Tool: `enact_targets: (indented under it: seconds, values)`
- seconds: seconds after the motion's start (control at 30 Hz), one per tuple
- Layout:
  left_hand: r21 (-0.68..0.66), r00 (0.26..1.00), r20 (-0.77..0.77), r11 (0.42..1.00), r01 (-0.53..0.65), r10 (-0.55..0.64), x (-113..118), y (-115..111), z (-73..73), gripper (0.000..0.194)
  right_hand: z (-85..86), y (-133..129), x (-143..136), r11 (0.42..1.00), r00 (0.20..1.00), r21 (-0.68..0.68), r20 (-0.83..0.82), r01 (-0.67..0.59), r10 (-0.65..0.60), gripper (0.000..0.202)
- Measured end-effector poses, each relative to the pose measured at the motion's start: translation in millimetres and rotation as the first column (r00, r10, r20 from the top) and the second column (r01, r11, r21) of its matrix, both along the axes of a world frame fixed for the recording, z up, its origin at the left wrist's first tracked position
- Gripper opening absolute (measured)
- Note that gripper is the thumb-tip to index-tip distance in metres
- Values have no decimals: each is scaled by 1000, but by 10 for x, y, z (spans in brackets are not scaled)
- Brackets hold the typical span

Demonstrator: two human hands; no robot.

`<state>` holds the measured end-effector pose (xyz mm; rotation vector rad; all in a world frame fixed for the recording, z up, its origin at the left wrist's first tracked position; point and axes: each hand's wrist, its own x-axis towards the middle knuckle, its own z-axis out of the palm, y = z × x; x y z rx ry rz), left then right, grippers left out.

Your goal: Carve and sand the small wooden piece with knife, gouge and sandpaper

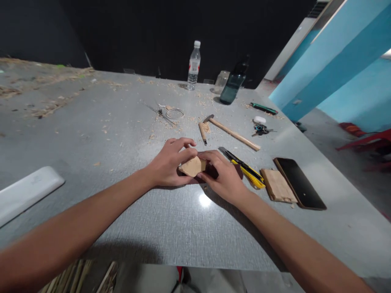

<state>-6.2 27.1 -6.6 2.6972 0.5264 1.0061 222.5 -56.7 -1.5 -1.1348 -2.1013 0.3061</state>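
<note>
A pale piece of wood (193,167) with an angular outline is held between my two hands, low over the grey table. My left hand (172,162) grips its left side, thumb below and fingers above. On the right side, my right hand (224,175) pinches it between thumb and fingers. Something dark reddish-brown, mostly hidden, lies beneath the hands. Just right of my right hand lies a yellow utility knife (247,171) with its blade out. Beyond the hands rest a small wooden-handled carving tool (202,132) and a hammer (233,132).
A wooden block (277,186) and a phone (301,183) lie at the right. Farther back stand a water bottle (194,67), a glass jar (221,82) and a dark bottle (233,84). Coiled wire (174,113) and wood shavings lie about. A white power bank (29,193) is at left.
</note>
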Motion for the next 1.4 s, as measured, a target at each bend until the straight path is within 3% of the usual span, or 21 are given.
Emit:
enact_targets:
  seconds: [0.23,0.43,0.6,0.7,1.2,1.4]
  values:
    - [-20,1000,1,1000,-4,4,-8,-5,17,53,11,-15,7,997,998,-39,-3,63,-64,41]
    - [-28,1000,10,1000,-8,8,-8,-5,24,52,48,-50,-51,972,978,-219,-165,88,-126,39]
    - [-13,1000,5,1000,17,-17,0,-6,12,46,6,-57,-123,882,849,-471,-473,-17,-236,30]
    - [-35,999,30,999,20,-19,2,-6,10,47,-4,-46,-143,840,768,-536,-571,-80,-291,33]
    - [29,1000,21,1000,3,-4,11,-22,13,42,-6,-64,-156,887,799,-461,-549,-44,-246,25]
    - [21,993,118,1000,-1,-1,9,-16,0,41,51,-86,-157,875,747,-481,-602,-56,-283,30]
